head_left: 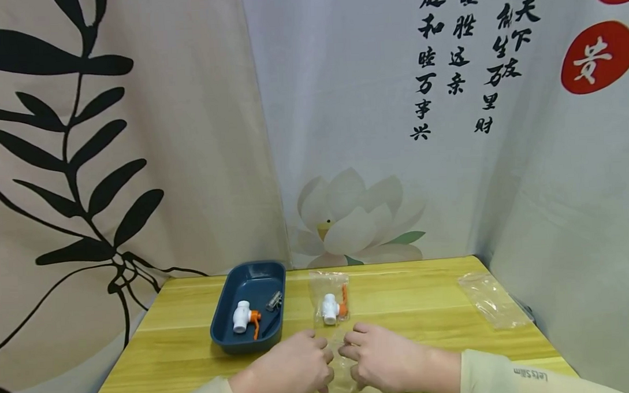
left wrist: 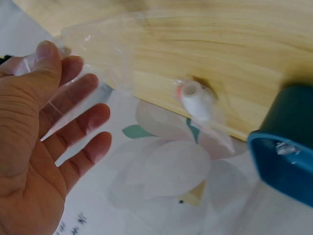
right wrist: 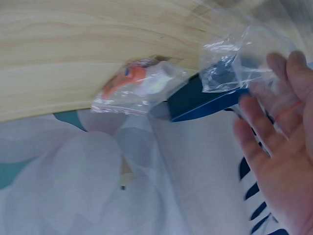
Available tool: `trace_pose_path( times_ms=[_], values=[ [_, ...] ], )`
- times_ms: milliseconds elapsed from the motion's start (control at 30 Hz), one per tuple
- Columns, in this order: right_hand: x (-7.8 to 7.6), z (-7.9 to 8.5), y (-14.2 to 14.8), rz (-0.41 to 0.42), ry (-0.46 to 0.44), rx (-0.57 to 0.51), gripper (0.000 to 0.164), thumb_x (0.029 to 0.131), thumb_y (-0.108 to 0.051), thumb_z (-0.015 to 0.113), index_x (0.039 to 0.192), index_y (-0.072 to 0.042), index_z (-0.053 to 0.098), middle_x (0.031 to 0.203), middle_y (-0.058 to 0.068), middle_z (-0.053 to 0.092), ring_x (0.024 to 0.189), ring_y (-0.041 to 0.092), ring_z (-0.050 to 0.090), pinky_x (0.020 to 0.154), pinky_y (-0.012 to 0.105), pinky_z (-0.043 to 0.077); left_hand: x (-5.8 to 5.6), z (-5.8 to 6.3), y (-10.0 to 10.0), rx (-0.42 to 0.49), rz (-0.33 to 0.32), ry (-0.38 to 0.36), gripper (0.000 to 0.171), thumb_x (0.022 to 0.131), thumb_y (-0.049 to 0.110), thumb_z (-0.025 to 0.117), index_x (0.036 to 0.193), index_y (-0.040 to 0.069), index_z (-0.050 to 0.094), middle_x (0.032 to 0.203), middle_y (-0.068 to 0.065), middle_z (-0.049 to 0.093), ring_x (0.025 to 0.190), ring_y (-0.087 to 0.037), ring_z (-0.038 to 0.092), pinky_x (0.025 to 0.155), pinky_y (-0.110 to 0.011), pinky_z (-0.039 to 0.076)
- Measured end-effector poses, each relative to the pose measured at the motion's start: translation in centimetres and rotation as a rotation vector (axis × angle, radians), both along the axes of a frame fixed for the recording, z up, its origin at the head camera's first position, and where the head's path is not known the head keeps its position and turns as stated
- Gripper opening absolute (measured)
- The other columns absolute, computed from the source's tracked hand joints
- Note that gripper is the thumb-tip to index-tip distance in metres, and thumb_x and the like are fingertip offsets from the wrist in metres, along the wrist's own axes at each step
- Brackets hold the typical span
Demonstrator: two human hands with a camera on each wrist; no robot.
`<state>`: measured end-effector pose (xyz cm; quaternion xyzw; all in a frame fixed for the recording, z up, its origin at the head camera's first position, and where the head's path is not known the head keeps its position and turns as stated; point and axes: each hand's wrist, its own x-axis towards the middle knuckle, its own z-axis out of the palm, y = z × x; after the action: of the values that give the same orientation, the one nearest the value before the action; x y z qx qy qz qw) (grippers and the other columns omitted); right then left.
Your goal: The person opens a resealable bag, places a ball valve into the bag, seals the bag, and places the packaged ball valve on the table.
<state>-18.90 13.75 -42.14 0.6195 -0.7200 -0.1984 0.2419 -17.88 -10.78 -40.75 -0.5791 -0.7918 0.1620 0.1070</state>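
Observation:
My left hand [head_left: 291, 365] and right hand [head_left: 385, 359] face each other low in the head view, above the table. Between them hangs a clear plastic bag [head_left: 344, 373]. In the left wrist view, thumb and forefinger pinch the bag's edge [left wrist: 98, 51], the other fingers spread. From the right wrist, the thumb and a fingertip pinch the bag [right wrist: 222, 71] at its other side. Just beyond the hands lies a ball valve [head_left: 330, 309], white with an orange handle, inside a clear zip bag [head_left: 320, 283].
A dark blue tray [head_left: 220, 315] stands to the left, holding another white valve [head_left: 242, 317] with an orange handle and a small metal piece [head_left: 273, 301]. Flat clear plastic bags [head_left: 492, 303] lie at the table's right edge. A printed curtain [head_left: 203, 137] hangs behind the wooden table [head_left: 406, 297].

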Motion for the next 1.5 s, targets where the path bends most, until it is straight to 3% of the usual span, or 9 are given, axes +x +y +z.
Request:
trace_pose_path(
  times_ms=[100,200,333,500,700,867,1067,1200,1500],
  values=[
    [-0.7,0.1,0.5,-0.031,-0.148,-0.014,0.013,0.087,-0.056,0.076,0.086,-0.043,0.079,0.107,-0.023,0.076,0.09,0.001,0.061,0.077,0.017,0.041,-0.2,0.0,-0.6,0.034,0.027,-0.075,0.011,0.09,0.044,0.078,0.1,0.044,0.081,0.091,0.027,0.072,0.076,0.006,0.052,0.068,-0.011,0.036],
    [-1.2,0.1,1.2,-0.075,-0.284,-0.043,0.015,0.087,-0.047,0.079,0.097,-0.036,0.078,0.108,-0.024,0.077,0.091,-0.001,0.064,0.076,0.015,0.044,-0.4,0.1,-1.2,0.092,0.047,-0.114,0.014,0.089,0.033,0.08,0.1,0.042,0.081,0.095,0.027,0.074,0.08,0.007,0.056,0.071,-0.01,0.04],
    [-1.6,0.0,1.7,-0.067,-0.355,-0.14,0.023,0.089,-0.042,0.079,0.108,-0.03,0.074,0.108,-0.021,0.078,0.094,-0.001,0.068,0.081,0.016,0.051,-0.7,0.2,-1.9,0.162,0.085,-0.159,0.015,0.09,0.027,0.081,0.1,0.038,0.081,0.096,0.026,0.075,0.082,0.007,0.059,0.072,-0.009,0.043],
    [-1.7,-0.2,1.8,0.04,-0.318,-0.289,0.013,0.088,-0.037,0.081,0.097,-0.03,0.074,0.097,-0.023,0.075,0.084,-0.002,0.065,0.074,0.011,0.045,-0.7,0.1,-2.1,0.195,0.081,-0.183,0.012,0.092,0.028,0.08,0.102,0.036,0.08,0.096,0.025,0.075,0.08,0.007,0.057,0.072,-0.009,0.04],
    [-1.5,-0.1,1.8,0.069,-0.28,-0.325,0.022,0.078,-0.039,0.086,0.092,-0.029,0.073,0.099,-0.021,0.073,0.086,-0.001,0.065,0.075,0.01,0.044,-0.3,-0.3,-1.8,0.3,-0.046,-0.053,0.005,0.09,0.033,0.082,0.093,0.035,0.079,0.095,0.02,0.07,0.087,0.003,0.06,0.076,-0.012,0.043],
    [-1.6,0.1,2.0,0.079,-0.249,-0.326,0.02,0.079,-0.035,0.086,0.087,-0.027,0.068,0.097,-0.02,0.071,0.088,0.001,0.063,0.076,0.013,0.045,-0.3,-0.3,-1.9,0.34,-0.077,-0.007,0.004,0.089,0.038,0.081,0.09,0.036,0.078,0.087,0.021,0.068,0.08,0.003,0.056,0.071,-0.009,0.035],
    [-1.5,0.3,2.3,0.024,-0.318,-0.284,0.017,0.089,-0.041,0.08,0.093,-0.027,0.072,0.097,-0.02,0.073,0.088,0.0,0.064,0.077,0.014,0.046,-0.4,-0.5,-2.0,0.33,-0.064,-0.028,0.005,0.09,0.039,0.08,0.092,0.036,0.078,0.086,0.024,0.071,0.076,0.004,0.051,0.069,-0.008,0.027],
    [-1.3,0.2,2.4,-0.001,-0.352,-0.276,0.022,0.093,-0.047,0.076,0.1,-0.027,0.073,0.099,-0.02,0.075,0.089,0.0,0.066,0.078,0.014,0.048,-0.3,-0.7,-1.8,0.312,-0.05,-0.052,0.005,0.091,0.038,0.08,0.094,0.035,0.079,0.087,0.024,0.072,0.076,0.005,0.052,0.069,-0.008,0.029],
    [-1.7,-0.4,2.5,0.045,-0.264,-0.315,0.018,0.081,-0.041,0.084,0.084,-0.029,0.071,0.09,-0.022,0.073,0.083,0.001,0.064,0.07,0.014,0.043,-0.4,-1.1,-1.7,0.29,-0.025,-0.123,0.008,0.094,0.032,0.081,0.101,0.033,0.079,0.094,0.023,0.077,0.081,0.007,0.058,0.074,-0.007,0.038]
  ],
)
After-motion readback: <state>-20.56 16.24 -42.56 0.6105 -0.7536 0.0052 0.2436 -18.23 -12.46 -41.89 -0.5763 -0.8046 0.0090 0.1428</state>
